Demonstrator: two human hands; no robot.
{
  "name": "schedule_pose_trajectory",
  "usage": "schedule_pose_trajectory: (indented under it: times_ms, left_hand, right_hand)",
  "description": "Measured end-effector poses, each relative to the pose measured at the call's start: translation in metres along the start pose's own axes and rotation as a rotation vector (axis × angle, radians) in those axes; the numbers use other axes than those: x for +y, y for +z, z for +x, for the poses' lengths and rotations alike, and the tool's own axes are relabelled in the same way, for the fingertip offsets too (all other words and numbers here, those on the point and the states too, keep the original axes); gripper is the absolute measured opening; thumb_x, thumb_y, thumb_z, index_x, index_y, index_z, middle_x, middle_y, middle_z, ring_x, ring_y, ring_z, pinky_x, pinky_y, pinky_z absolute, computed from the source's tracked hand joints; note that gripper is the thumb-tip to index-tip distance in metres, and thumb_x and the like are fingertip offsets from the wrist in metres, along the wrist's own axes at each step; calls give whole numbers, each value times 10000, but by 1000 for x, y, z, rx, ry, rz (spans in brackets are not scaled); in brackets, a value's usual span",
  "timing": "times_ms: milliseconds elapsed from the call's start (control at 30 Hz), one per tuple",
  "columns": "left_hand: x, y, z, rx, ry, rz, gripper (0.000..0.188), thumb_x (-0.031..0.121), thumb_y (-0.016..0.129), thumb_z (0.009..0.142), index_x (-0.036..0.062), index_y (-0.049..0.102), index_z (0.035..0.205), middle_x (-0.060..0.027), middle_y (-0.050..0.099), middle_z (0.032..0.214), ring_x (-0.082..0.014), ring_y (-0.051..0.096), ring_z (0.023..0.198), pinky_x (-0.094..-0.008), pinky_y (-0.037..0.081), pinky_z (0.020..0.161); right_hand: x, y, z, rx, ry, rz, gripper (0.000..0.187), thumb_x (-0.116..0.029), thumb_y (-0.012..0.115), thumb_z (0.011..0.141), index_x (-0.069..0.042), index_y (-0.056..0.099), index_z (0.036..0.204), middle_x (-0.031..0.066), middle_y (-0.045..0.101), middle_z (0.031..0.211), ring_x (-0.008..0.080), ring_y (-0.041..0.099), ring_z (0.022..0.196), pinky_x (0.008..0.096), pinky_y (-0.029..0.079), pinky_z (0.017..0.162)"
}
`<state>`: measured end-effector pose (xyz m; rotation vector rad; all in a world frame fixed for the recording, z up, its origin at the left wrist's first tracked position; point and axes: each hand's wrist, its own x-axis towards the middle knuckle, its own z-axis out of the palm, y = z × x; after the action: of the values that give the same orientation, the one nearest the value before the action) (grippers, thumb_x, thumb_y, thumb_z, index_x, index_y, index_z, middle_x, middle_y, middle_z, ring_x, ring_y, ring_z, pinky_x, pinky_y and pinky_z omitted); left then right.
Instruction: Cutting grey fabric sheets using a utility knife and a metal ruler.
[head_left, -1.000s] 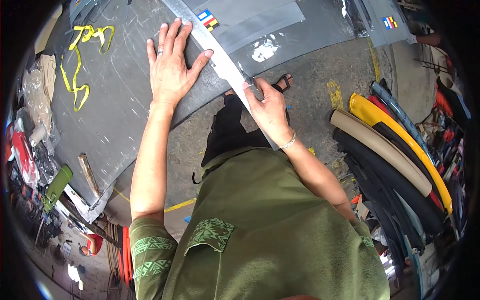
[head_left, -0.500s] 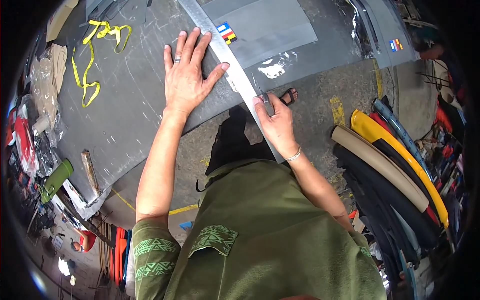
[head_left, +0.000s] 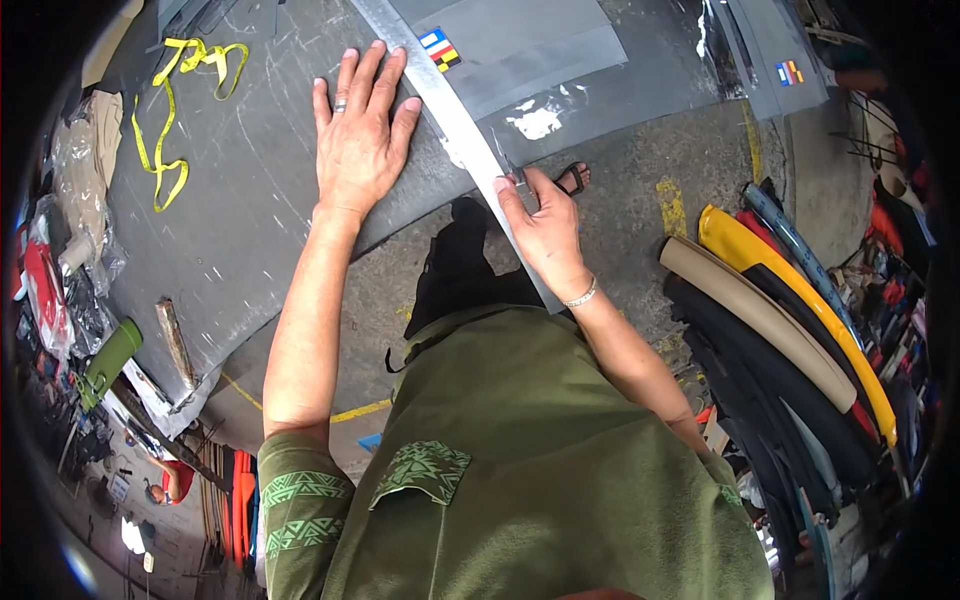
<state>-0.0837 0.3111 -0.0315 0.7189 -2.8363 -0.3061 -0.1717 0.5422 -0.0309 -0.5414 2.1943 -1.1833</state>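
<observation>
My left hand (head_left: pixel 362 150) lies flat on the dark grey table (head_left: pixel 240 190), fingers spread, its thumb beside the ruler's left edge. A long metal ruler (head_left: pixel 450 112) runs diagonally across the table and sticks out past the near edge toward my body. My right hand (head_left: pixel 545 225) is closed at the ruler's overhanging part, thumb pressed on the metal. Between that thumb and forefinger shows a small dark, pointed tool (head_left: pixel 519 178), mostly hidden. Right of the ruler lies a grey sheet (head_left: pixel 535 65) with a small coloured flag patch (head_left: pixel 438 48) beside the metal.
A yellow measuring tape (head_left: pixel 168 130) lies loosely at the table's left. Plastic-wrapped goods (head_left: pixel 75 180) and a green roll (head_left: pixel 110 360) line the far left. Fabric rolls in yellow (head_left: pixel 780 290), beige (head_left: pixel 750 320) and black stand at right. A sandalled foot (head_left: pixel 575 178) is beyond my right hand.
My left hand has shifted slightly, its thumb moving off the ruler onto the table. My right hand stays at the ruler's near part. The whole view has drifted a little.
</observation>
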Motion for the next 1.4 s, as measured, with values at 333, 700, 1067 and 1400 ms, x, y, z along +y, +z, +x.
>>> schedule_pose_trajectory:
  times_ms: [333, 700, 1067, 1400]
  left_hand:
    - [-2, 1, -1, 9, 23, -7, 655, 542, 544, 1004, 204, 438, 1555, -34, 376, 1640, -290, 258, 1557, -609, 137, 1251]
    - [-2, 2, -1, 15, 23, -20, 682, 560, 567, 984, 220, 429, 1559, -27, 382, 1636, -287, 264, 1555, -605, 126, 1255]
    - [-1, 1, -1, 21, 19, -29, 675, 563, 570, 985, 230, 437, 1556, -22, 384, 1635, -282, 268, 1555, -598, 120, 1258]
    - [-2, 1, -1, 22, 15, -30, 675, 563, 575, 981, 225, 444, 1550, -24, 391, 1632, -281, 272, 1553, -599, 129, 1255]
  right_hand:
    - [-7, 0, -2, -30, 37, 42, 287, -262, 725, 970, 17, 665, 994, 162, 703, 879, 236, 643, 790, 339, 507, 790]
    - [-2, 1, -1, -15, 5, 71, 303, -277, 734, 969, 17, 662, 970, 147, 680, 817, 208, 589, 729, 335, 500, 749]
    - [0, -1, 1, -52, 43, 52, 271, -265, 742, 968, -3, 671, 952, 92, 657, 766, 156, 548, 699, 313, 488, 704]
    - [3, 0, 0, -52, 74, 62, 251, -261, 756, 962, -22, 682, 946, 46, 638, 729, 107, 535, 676, 290, 488, 674]
